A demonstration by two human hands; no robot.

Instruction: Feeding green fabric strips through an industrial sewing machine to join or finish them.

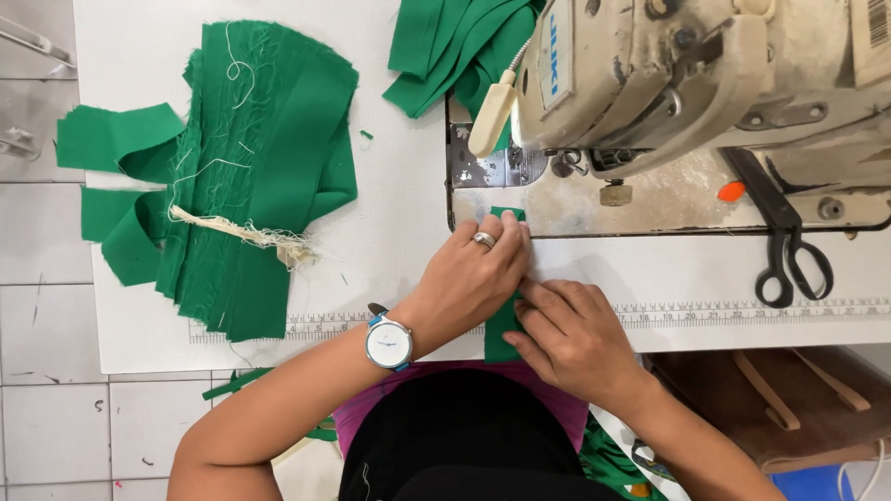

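— What are your hands doing?

— My left hand [478, 269] lies flat on a green cloth strip [502, 325] on the white bench [390, 232]. My right hand [566, 329] is just beside it, and its fingers [543, 295] press down on the same strip. None of them are curled into a fist.

— Can you see the whole strip?

— No. My hands cover most of it. Only a small tip peeks out near the sewing machine [705, 83], and a bit more shows at the bench edge. I cannot tell if I pinch it or just push on it.

— What else is hard to see?

— The needle is hidden under the machine's head. The machine is cut off at the top and the right.

— And around you?

— A big pile of green pieces [260, 176] with loose threads lies well apart on my left. More green cloth [445, 46] sits behind the machine, cut off at the top. Black scissors [789, 255] rest on my right.
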